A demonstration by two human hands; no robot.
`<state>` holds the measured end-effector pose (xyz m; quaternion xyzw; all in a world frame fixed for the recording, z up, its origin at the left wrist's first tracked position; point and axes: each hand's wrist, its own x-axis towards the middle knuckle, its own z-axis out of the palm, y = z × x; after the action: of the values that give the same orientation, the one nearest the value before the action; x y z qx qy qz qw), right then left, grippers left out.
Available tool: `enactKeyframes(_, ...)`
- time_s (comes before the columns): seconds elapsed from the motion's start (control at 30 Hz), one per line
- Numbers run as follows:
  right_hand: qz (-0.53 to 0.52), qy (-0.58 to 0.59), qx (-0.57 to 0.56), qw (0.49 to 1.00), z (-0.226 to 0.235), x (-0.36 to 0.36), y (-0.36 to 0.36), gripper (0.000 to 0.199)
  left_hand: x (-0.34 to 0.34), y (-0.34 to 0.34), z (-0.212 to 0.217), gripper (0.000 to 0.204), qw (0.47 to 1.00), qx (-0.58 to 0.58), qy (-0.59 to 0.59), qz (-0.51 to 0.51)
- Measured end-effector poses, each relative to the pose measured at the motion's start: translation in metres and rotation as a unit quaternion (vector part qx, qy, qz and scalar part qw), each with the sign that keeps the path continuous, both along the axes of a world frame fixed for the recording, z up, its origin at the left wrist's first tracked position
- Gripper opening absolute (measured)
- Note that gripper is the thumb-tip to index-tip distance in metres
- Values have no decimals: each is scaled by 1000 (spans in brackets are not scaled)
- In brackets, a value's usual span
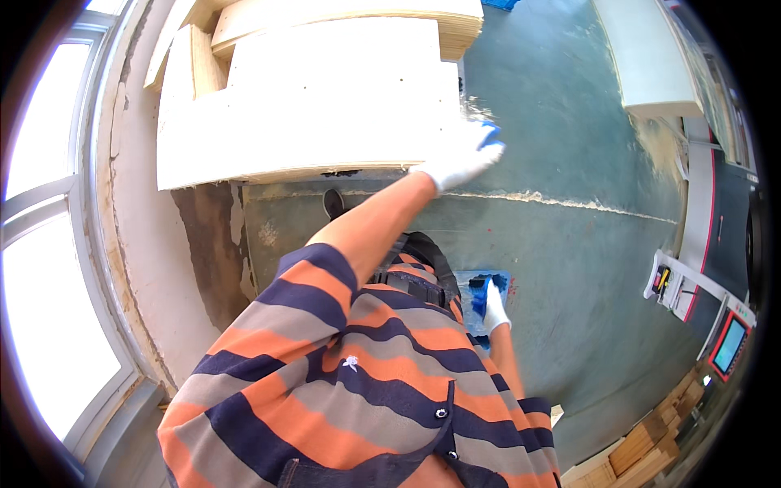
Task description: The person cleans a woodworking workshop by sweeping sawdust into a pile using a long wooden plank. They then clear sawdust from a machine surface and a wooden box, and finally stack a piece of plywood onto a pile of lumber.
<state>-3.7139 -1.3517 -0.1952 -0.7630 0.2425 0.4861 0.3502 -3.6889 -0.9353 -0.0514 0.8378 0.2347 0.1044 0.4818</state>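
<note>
My left hand (465, 159), in a white glove with blue on it, reaches forward to the right edge of a stack of pale wooden boards (309, 106). Glare and motion blur its fingers, so whether it touches the wood or holds anything is unclear. Low at my right side, my right hand (495, 309), gloved likewise, is at a blue crate (503, 281) on the floor. Its fingers blend into the blue and dark shapes there, and their grip cannot be made out. Pale flecks show just beyond my left hand, beside the boards.
Windows (57, 268) and a peeling wall (163, 268) run along my left. On the right stand a pale panel (655, 65) and a machine with a red-framed screen (729, 342). Wood pieces (643, 447) are stacked at lower right. A pale crack (529, 197) crosses the green floor.
</note>
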Motion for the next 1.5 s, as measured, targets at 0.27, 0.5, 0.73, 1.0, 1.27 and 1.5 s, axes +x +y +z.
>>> enactKeyframes(0.27,-175,22,87,981,31,-84,-30,58,-6,65,-22,55,969,202,34,140)
enactKeyframes(0.5,-289,-32,74,954,58,-125,-32,50,-159,247,-93,61,833,190,294,428)
enactKeyframes(0.73,-367,24,4,930,44,-173,-34,45,15,143,-108,60,875,432,106,190)
enactKeyframes(1.0,-302,-101,38,947,84,-104,26,48,196,-97,-14,31,909,-378,-7,-175)
enactKeyframes(1.27,-531,-106,14,841,95,-140,12,34,164,-48,-174,19,884,-378,193,-196)
enactKeyframes(1.5,-512,52,13,857,55,-169,-19,39,110,10,-202,11,854,-364,360,-86)
